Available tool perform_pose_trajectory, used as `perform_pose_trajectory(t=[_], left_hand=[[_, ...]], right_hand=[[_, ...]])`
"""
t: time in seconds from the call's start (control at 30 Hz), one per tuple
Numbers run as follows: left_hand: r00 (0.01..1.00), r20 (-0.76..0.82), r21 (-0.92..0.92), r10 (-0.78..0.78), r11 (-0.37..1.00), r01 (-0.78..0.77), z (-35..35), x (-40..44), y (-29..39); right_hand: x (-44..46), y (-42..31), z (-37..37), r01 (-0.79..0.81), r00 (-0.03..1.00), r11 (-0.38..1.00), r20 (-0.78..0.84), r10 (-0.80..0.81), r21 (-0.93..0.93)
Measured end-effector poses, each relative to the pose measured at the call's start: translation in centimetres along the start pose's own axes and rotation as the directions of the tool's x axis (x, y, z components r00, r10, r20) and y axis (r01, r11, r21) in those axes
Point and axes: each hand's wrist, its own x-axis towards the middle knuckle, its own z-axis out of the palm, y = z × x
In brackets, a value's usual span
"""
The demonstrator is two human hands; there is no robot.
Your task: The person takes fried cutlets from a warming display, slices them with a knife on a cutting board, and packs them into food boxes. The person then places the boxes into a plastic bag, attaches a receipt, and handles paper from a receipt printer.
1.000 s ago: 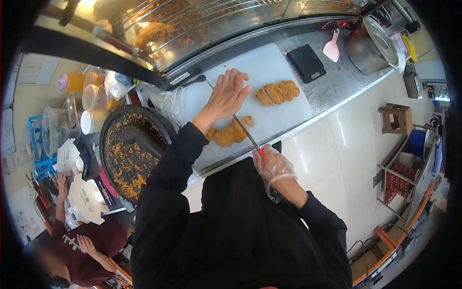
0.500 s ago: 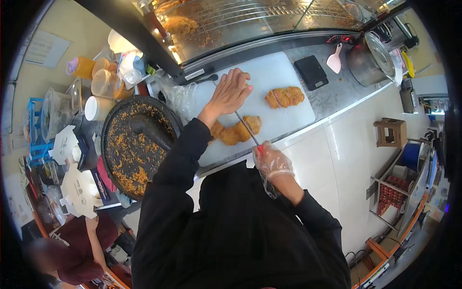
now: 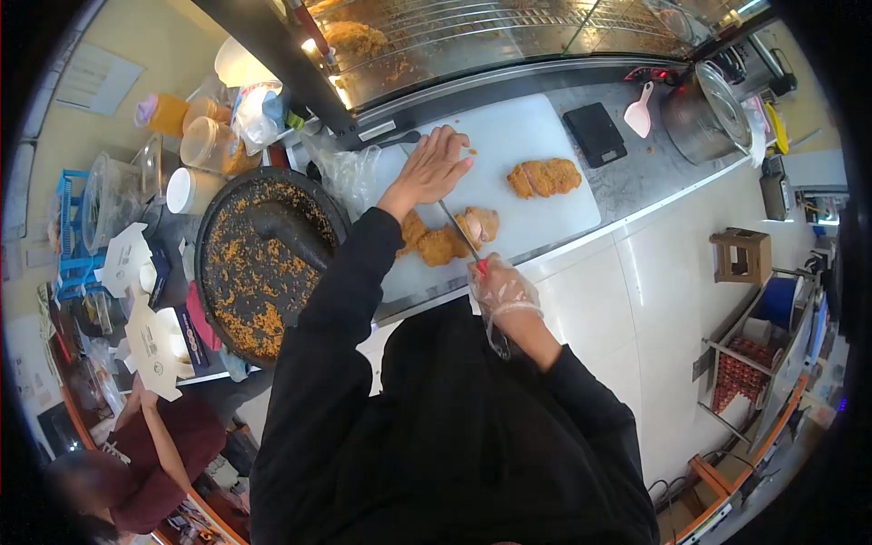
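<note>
In the head view, the right hand (image 3: 502, 289) clenches the knife (image 3: 459, 225) by its handle; the left hand (image 3: 427, 170), ungripping, spreads over the blade. Beneath, on the board (image 3: 545, 215), the meat (image 3: 439, 246) looks soft inside a crumbly crust, probably greasy, best steadied by its thick sides.

black long sleeves (image 3: 338, 286); clear glove (image 3: 520, 302), right hand (image 3: 498, 280)

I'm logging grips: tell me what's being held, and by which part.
Knife, by its red handle, in the gloved right hand; the left hand lies over its blade.
</note>
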Motion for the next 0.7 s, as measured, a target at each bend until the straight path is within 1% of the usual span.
perform_pose_trajectory(t=[0.1, 0.2, 0.23, 0.33, 0.4, 0.43, 0.47, 0.5, 0.6, 0.63, 0.7], left_hand=[[0.999, 0.046, -0.026, -0.004, 1.000, 0.006, -2.3, -0.2, 1.5], [0.994, 0.103, 0.029, 0.033, 0.999, -0.036, -0.3, -1.9, 0.0], [0.994, 0.106, 0.070, 0.039, 0.996, -0.046, -0.3, -1.8, -0.6], [0.992, 0.122, 0.142, 0.025, 0.989, -0.042, -0.2, -2.9, -1.4], [0.995, 0.093, 0.181, 0.032, 0.982, -0.049, -1.1, -2.7, -1.8], [0.992, 0.124, 0.165, 0.013, 0.986, -0.033, -1.3, -2.4, -1.6], [0.993, 0.115, 0.142, 0.022, 0.989, -0.038, -1.3, -2.1, -1.4], [0.994, 0.104, 0.117, 0.029, 0.992, -0.041, -1.1, -1.8, -1.3], [0.994, 0.081, 0.058, 0.072, 0.995, -0.076, -2.6, -1.3, -0.1], [0.993, 0.079, 0.040, 0.086, 0.995, -0.090, -3.0, -1.4, 0.4], [0.984, 0.143, 0.025, 0.104, 0.994, -0.109, -2.6, -2.1, -0.1]], right_hand=[[-2.1, -2.6, -1.8, -0.085, 0.994, 0.996, 0.063, 0.084, 0.001], [-1.2, -1.4, 2.0, -0.082, 0.986, 0.997, 0.146, 0.082, -0.006], [-0.9, -1.8, 2.8, -0.147, 0.974, 0.989, 0.167, 0.150, -0.032], [0.1, -2.9, 3.8, -0.195, 0.968, 0.981, 0.163, 0.192, 0.001], [0.5, -3.2, 4.1, -0.158, 0.977, 0.987, 0.143, 0.157, -0.006], [1.0, -2.5, 4.6, -0.126, 0.985, 0.992, 0.117, 0.126, -0.003], [1.2, -1.9, 4.6, -0.096, 0.991, 0.995, 0.091, 0.096, -0.004], [0.8, -1.8, 3.8, -0.018, 0.998, 0.997, 0.055, 0.014, 0.069], [-0.8, -3.9, 1.8, -0.152, 0.977, 0.988, 0.152, 0.147, 0.024], [-1.7, -4.7, 1.4, -0.134, 0.982, 0.989, 0.141, 0.124, 0.065], [-2.3, -5.0, 2.7, -0.155, 0.981, 0.982, 0.133, 0.141, 0.105]])
